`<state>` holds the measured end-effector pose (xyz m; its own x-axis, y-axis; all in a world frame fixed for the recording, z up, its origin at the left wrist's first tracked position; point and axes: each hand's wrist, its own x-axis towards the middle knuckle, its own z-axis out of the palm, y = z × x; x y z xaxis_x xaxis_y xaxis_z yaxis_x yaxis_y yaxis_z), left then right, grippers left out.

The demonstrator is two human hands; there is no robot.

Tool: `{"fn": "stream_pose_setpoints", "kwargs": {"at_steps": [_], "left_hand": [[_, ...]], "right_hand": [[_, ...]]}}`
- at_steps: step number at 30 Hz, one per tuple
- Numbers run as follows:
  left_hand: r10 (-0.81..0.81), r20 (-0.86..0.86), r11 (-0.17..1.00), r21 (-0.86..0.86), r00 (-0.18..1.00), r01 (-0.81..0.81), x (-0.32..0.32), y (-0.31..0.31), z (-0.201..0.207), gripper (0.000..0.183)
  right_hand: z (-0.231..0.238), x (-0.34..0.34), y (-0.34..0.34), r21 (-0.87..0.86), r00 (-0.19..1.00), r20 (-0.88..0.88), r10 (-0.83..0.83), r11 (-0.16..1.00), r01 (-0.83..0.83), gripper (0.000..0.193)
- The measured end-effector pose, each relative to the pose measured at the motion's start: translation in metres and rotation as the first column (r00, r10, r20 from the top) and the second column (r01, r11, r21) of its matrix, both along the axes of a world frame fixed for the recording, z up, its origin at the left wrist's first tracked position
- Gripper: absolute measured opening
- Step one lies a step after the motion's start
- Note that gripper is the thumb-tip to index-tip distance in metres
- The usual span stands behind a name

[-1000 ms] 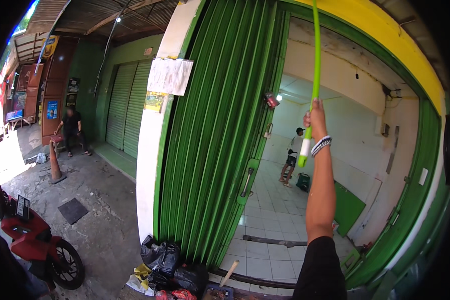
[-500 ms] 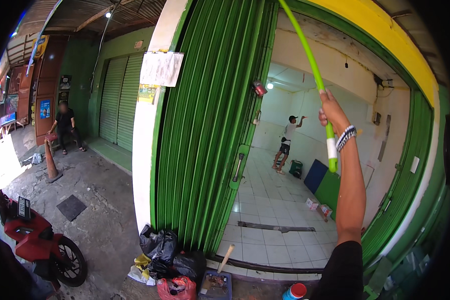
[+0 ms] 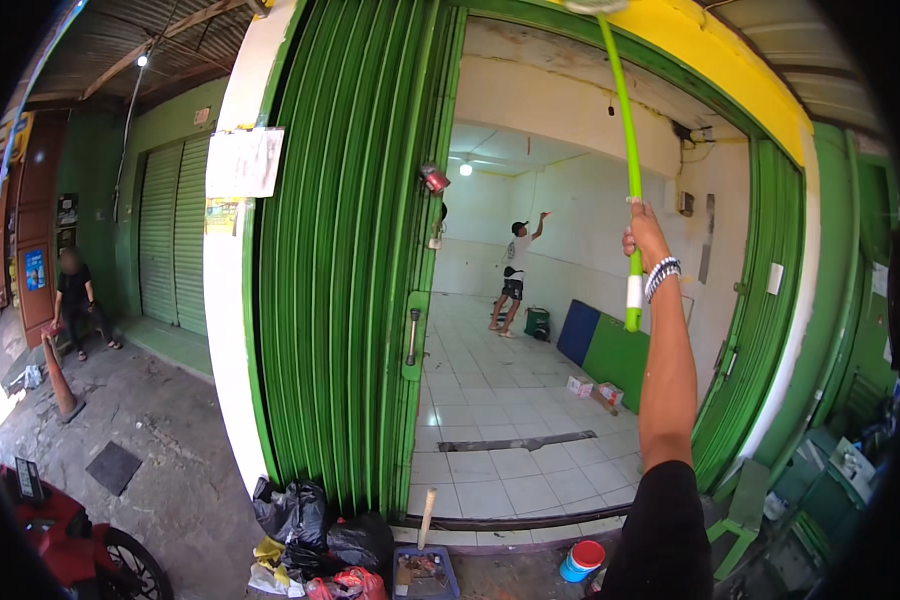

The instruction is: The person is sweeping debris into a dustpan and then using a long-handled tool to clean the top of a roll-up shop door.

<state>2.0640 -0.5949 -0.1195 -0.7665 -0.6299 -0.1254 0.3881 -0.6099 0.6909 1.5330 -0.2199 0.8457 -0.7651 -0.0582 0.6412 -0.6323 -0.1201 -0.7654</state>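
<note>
My right hand (image 3: 646, 238), with a beaded band at its wrist, is raised and wrapped around a long bright-green pole (image 3: 626, 130). The lower end of the pole has a white band and a hanging hole. At its top a pale, fuzzy-looking head (image 3: 595, 5) meets the yellow beam (image 3: 682, 40) above the doorway; the picture's upper edge cuts this head off, so its exact kind is unclear. Nowhere in the picture does my left hand appear.
A green folding shutter (image 3: 355, 260) stands left of the doorway. Black rubbish bags (image 3: 305, 520), a blue crate (image 3: 425, 575) and a paint bucket (image 3: 580, 562) lie below. Inside, a person (image 3: 515, 270) reaches toward a wall. Another person (image 3: 75, 295) sits at left, near a red motorcycle (image 3: 65, 550).
The view has swung right. The pole now stands closer to upright, and its pale head has come into sight against the yellow beam. My right hand keeps its hold.
</note>
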Motion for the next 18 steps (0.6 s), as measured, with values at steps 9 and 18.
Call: {"fn": "stream_pose_setpoints", "kwargs": {"at_steps": [9, 18], "left_hand": [[0.336, 0.319, 0.926, -0.282, 0.886, -0.249, -0.054, -0.101, 0.145, 0.049], [0.754, 0.159, 0.045, -0.980, 0.637, 0.191, -0.094, -0.219, 0.126, 0.071]], "right_hand": [[0.055, -0.009, 0.000, -0.249, 0.961, 0.035, 0.275, 0.934, -0.258, 0.025], [0.058, 0.091, 0.041, 0.308, 0.998, 0.049, -0.042, 0.951, 0.024, 0.036]]}}
